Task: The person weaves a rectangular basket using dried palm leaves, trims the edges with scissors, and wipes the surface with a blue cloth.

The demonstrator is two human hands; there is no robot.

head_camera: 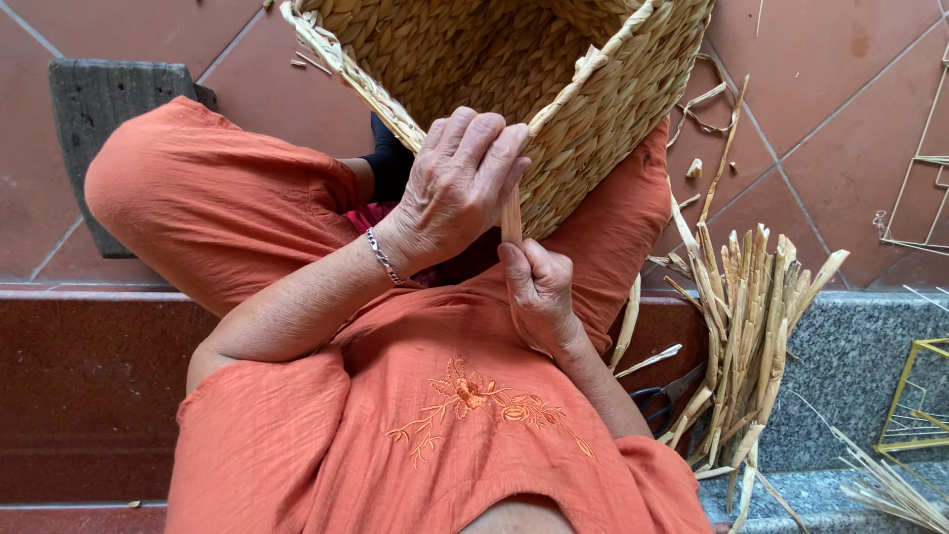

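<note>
While the left hand (457, 188) presses the woven basket (554, 89) rim, right hand (539, 292) grip pinched shut on straw strand (511, 220)

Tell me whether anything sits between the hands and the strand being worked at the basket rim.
Nothing visible does. The right hand already pinches the pale strand from below, and the left hand rests on the woven basket rim just above it. The bundle of dried stalks lies off to the right, clear of both.

The basket (514, 59) was woven of dry, matt straw — rough; the floor tiles (840, 69) were smooth, faintly glossy.
</note>
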